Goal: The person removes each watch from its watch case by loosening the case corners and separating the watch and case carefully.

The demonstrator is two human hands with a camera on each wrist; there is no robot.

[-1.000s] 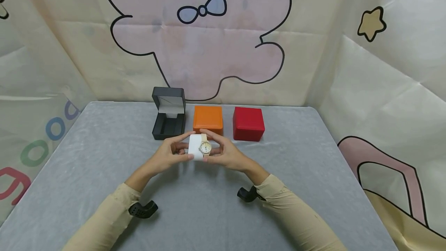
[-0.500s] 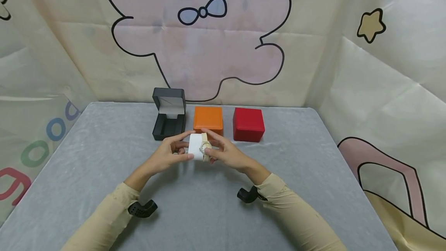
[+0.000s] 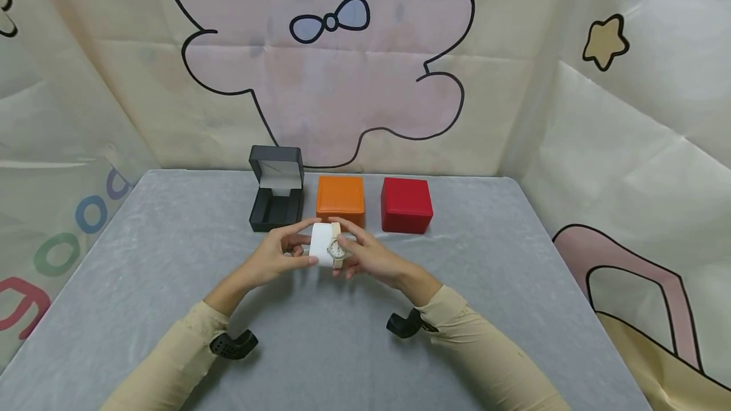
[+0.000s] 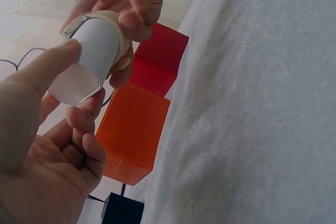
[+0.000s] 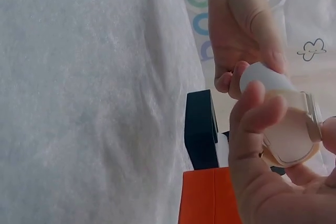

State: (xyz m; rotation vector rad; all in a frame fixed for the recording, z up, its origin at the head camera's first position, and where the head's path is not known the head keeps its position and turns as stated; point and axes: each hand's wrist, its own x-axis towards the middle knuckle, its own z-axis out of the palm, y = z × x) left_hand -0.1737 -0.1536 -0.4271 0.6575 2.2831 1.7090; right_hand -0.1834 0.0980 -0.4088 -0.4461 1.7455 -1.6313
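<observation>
A wristwatch (image 3: 335, 248) with a cream strap and a pale round dial is wrapped round the right end of a white watch pillow (image 3: 320, 243). My left hand (image 3: 271, 259) pinches the pillow's left end between thumb and fingers, over the table. My right hand (image 3: 385, 263) holds the watch end, its thumb at the edge of the dial and its index finger at the top of the strap. From the left wrist view, the strap (image 4: 124, 45) circles the pillow on the far side. In the right wrist view, the strap (image 5: 286, 98) shows behind my curled fingers.
Behind the hands stand a black watch box (image 3: 276, 208) with its lid up, an orange box (image 3: 340, 195) and a red box (image 3: 407, 205). A grey cloth covers the table (image 3: 485, 309). A printed curtain (image 3: 514, 81) hangs at the back.
My right thumb has moved up from the lower strap to the dial's edge, and the lower right fingers now reach below the watch. The left hand keeps its grip on the pillow.
</observation>
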